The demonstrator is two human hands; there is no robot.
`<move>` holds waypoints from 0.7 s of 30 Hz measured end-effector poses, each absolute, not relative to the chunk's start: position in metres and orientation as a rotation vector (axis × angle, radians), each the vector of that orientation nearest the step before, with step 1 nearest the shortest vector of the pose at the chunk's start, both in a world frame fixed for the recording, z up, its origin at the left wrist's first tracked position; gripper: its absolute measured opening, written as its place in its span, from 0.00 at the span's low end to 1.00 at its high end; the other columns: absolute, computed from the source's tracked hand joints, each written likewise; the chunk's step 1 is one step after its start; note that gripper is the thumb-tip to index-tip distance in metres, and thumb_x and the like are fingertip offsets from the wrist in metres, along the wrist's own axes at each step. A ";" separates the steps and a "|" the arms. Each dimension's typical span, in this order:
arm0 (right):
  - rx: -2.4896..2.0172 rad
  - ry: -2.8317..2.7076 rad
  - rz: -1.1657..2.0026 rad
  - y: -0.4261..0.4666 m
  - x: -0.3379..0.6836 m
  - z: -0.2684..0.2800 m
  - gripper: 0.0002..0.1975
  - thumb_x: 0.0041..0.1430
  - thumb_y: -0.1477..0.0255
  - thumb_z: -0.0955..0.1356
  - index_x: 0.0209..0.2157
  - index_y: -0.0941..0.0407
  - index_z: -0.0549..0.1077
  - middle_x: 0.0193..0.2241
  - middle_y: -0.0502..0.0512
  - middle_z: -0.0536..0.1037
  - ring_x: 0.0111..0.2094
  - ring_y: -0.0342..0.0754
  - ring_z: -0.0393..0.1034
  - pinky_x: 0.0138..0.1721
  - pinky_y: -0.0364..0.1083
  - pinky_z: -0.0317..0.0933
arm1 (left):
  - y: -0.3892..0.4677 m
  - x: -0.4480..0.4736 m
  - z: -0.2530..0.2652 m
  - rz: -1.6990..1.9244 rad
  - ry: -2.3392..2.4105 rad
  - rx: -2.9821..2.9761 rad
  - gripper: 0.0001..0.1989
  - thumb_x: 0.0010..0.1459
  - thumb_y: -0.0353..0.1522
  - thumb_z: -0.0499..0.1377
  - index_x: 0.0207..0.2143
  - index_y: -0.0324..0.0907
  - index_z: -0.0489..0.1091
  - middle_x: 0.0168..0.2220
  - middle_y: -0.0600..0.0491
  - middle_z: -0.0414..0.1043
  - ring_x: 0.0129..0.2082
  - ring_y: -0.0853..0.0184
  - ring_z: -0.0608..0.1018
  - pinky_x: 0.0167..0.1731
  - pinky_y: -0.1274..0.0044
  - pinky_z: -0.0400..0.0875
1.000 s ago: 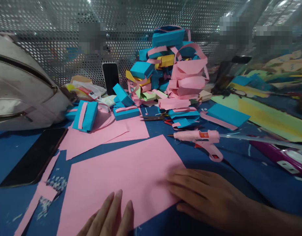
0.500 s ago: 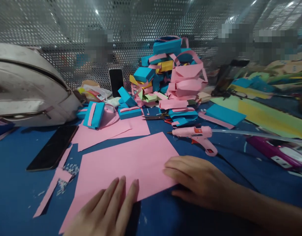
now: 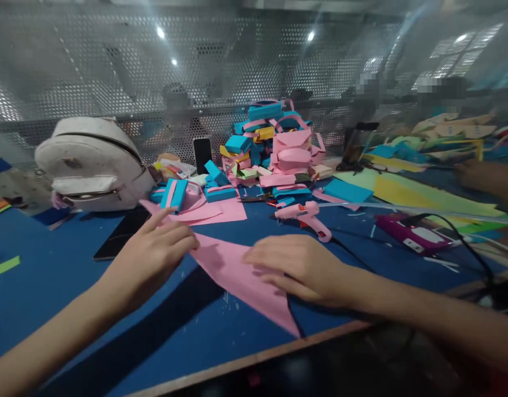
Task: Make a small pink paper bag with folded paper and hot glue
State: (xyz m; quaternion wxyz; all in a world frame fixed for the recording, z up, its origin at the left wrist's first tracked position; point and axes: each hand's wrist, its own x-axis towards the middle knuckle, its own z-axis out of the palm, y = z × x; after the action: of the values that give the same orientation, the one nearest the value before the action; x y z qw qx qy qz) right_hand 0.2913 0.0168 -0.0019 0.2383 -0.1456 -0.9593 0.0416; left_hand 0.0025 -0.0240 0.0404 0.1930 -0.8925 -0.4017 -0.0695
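A sheet of pink paper (image 3: 241, 281) lies slanted across the blue table, its near corner reaching almost to the front edge. My left hand (image 3: 161, 245) has its fingertips at the sheet's far left corner and seems to grip it; the thumb is hidden. Lying over the upper right part of the sheet, my right hand (image 3: 291, 264) has its fingers stretched out and pressed to the paper. Just beyond that hand rests a pink glue gun (image 3: 306, 215). More pink sheets (image 3: 225, 210) lie behind my left hand.
A heap of blue and pink paper bags (image 3: 287, 149) stands at the back. A white backpack (image 3: 97, 171), a black phone (image 3: 119, 234) and an upright phone (image 3: 203, 154) are on the left. A purple power strip (image 3: 411, 234) with cables lies right, near another person's hand (image 3: 481, 173).
The pink sheet has turned, its near corner now pointing towards the front right. My left hand has moved up to its far left corner. My right hand stays on the paper; the view has shifted.
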 end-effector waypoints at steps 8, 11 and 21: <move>-0.388 -2.424 -0.319 0.016 0.263 0.034 0.24 0.68 0.73 0.60 0.64 0.63 0.55 0.65 0.64 0.56 0.67 0.53 0.44 0.64 0.56 0.47 | -0.031 0.009 0.074 -0.635 -0.905 -2.684 0.15 0.61 0.20 0.50 0.33 0.42 0.73 0.61 0.48 0.57 0.61 0.58 0.61 0.58 0.60 0.57; -0.377 -2.384 -0.410 0.017 0.256 0.047 0.24 0.68 0.69 0.61 0.62 0.63 0.57 0.64 0.65 0.57 0.67 0.54 0.42 0.65 0.57 0.44 | -0.028 0.009 0.079 -0.686 -0.828 -2.806 0.11 0.62 0.27 0.55 0.31 0.45 0.75 0.65 0.55 0.49 0.63 0.54 0.55 0.60 0.58 0.53; -0.610 -2.717 0.157 0.044 0.255 0.049 0.06 0.63 0.69 0.68 0.36 0.57 0.70 0.33 0.51 0.76 0.34 0.45 0.69 0.34 0.42 0.57 | -0.005 0.003 0.060 -0.946 -1.176 -3.164 0.11 0.62 0.36 0.57 0.45 0.49 0.75 0.64 0.48 0.55 0.57 0.55 0.68 0.53 0.64 0.68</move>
State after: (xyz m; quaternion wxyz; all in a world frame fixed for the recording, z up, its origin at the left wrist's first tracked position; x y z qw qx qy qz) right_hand 0.2546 0.0443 0.0489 0.1754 -0.2155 -0.9590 0.0554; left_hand 0.0029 -0.0047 0.0602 -0.1809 -0.8876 -0.3300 -0.2655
